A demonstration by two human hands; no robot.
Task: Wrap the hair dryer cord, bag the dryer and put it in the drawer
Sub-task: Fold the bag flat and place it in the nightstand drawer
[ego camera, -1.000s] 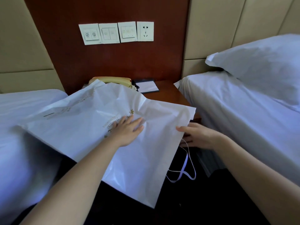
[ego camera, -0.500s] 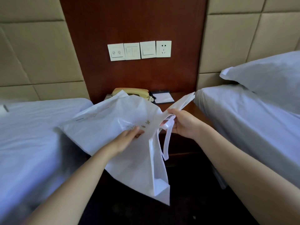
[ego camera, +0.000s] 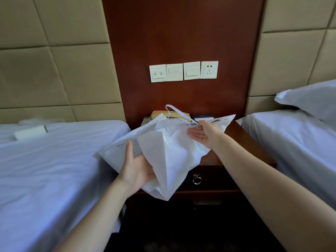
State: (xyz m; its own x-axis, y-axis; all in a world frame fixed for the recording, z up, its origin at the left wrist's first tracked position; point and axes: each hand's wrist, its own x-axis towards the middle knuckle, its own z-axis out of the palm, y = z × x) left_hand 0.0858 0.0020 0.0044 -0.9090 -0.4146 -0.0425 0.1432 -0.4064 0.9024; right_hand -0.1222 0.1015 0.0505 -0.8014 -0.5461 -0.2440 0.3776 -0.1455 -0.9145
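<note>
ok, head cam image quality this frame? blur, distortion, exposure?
Head view: wide-angle bowing at the edges; white bag and both hands, left hand, right hand, fairly sharp; roll on the left bed soft; floor below the nightstand nearly black; no strong glare.

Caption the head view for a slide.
Both hands, left and right, hold a white bag above the nightstand between two beds.

White bag (ego camera: 169, 157) covers most of the yellow phone (ego camera: 158, 113) and notepad (ego camera: 202, 116) behind it, plus the nightstand (ego camera: 241, 142) top's left part. Left hand (ego camera: 135, 169) fingers tucked under the bag, can't see 'em. Bag contents hidden; pillow (ego camera: 312, 99) cut off at right edge, switch icons too small to read.
</note>
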